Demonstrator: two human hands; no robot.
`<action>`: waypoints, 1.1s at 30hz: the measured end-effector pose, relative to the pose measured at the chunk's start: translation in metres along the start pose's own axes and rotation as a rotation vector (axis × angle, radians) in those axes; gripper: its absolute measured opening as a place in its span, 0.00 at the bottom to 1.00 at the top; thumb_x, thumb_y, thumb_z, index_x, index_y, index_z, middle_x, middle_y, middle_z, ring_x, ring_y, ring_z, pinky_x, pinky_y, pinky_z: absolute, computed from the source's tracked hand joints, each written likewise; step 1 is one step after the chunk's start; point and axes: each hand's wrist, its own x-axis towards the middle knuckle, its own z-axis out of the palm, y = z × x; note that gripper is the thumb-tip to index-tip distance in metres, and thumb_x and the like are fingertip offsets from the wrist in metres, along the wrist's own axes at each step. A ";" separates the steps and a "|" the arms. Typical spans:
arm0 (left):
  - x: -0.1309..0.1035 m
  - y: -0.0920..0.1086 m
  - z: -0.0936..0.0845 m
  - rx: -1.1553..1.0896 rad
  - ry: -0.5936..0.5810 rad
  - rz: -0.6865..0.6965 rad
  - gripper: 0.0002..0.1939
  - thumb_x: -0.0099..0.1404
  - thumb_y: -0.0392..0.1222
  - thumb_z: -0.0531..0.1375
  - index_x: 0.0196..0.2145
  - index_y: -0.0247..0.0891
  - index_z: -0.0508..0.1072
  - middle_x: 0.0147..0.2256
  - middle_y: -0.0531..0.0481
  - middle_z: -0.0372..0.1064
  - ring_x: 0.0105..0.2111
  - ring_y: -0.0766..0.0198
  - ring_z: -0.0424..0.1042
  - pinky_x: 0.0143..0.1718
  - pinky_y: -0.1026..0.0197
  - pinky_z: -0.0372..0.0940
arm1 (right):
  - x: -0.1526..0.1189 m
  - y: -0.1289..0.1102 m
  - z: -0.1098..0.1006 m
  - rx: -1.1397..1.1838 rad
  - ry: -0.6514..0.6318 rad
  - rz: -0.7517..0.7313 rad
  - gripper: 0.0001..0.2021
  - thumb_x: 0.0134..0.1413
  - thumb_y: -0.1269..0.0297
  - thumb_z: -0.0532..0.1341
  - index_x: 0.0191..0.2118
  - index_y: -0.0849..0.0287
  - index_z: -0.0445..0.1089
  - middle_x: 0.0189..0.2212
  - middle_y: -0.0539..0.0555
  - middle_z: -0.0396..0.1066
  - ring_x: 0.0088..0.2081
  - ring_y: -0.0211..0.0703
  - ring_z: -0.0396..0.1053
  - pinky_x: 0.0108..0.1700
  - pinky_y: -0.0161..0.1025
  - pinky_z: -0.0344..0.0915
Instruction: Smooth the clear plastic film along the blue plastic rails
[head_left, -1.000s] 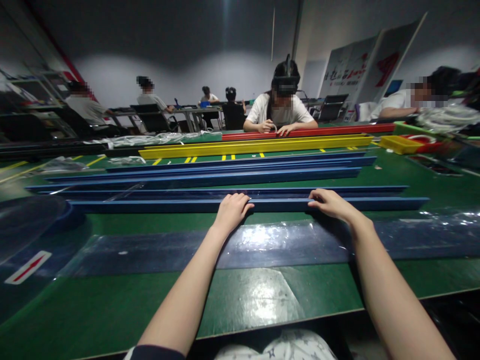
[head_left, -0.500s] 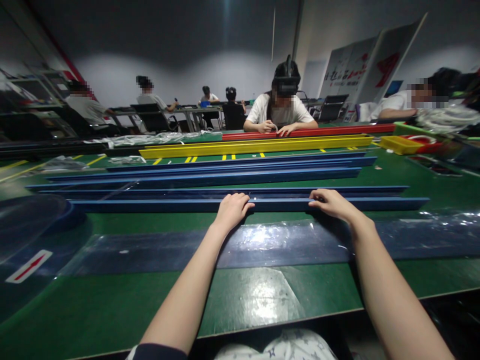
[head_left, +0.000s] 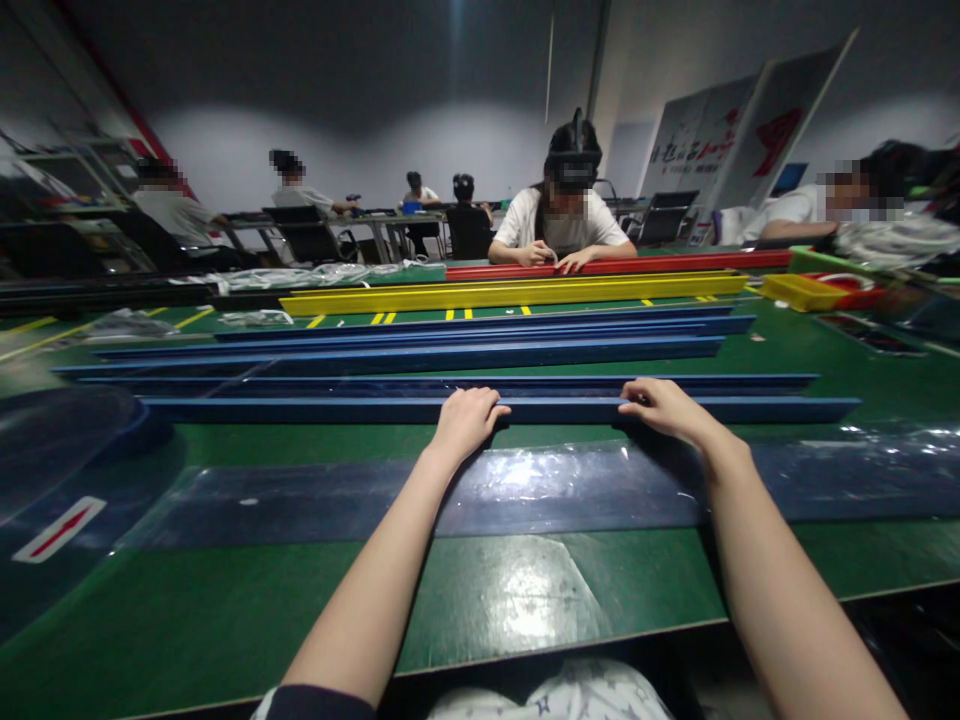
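Note:
A long blue channel strip (head_left: 562,410) lies across the green table in front of me. My left hand (head_left: 466,415) grips its near wall around the middle, thumb on the near side and fingers over the top. Further right, my right hand (head_left: 660,405) holds the same wall with curled fingers; its fingertips are partly hidden. Inside the channel, between its two walls, some clear film shows. Nearer to me, under my forearms, a wide band of clear plastic film (head_left: 300,505) lies flat. It runs left to a large roll of the film (head_left: 60,450) bearing a red-arrow label.
Beyond lie more blue strips (head_left: 450,350), a yellow strip (head_left: 517,292) and a red strip (head_left: 675,262). A co-worker in a headset (head_left: 562,210) handles the red one. A yellow tray (head_left: 799,292) stands at the right. The table's front edge (head_left: 562,650) runs close to my lap.

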 end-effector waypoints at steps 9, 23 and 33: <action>-0.001 -0.001 0.004 -0.006 0.031 0.024 0.15 0.68 0.50 0.48 0.35 0.39 0.69 0.36 0.49 0.72 0.38 0.61 0.69 0.35 0.60 0.54 | 0.000 -0.002 0.000 -0.020 -0.009 0.035 0.09 0.47 0.59 0.56 0.27 0.59 0.69 0.28 0.54 0.70 0.31 0.42 0.65 0.34 0.35 0.58; -0.003 0.001 0.002 -0.031 0.040 0.038 0.14 0.68 0.49 0.48 0.45 0.41 0.66 0.39 0.50 0.72 0.40 0.61 0.68 0.37 0.59 0.53 | 0.010 -0.040 0.020 -0.048 0.136 -0.094 0.16 0.56 0.51 0.52 0.34 0.58 0.67 0.34 0.57 0.69 0.37 0.46 0.65 0.39 0.40 0.58; -0.005 0.002 0.002 -0.030 0.058 0.027 0.13 0.67 0.48 0.49 0.43 0.39 0.66 0.38 0.49 0.72 0.39 0.60 0.69 0.37 0.58 0.54 | 0.014 -0.094 0.062 -0.007 0.316 -0.131 0.07 0.58 0.63 0.50 0.37 0.56 0.63 0.38 0.58 0.67 0.41 0.50 0.59 0.41 0.44 0.54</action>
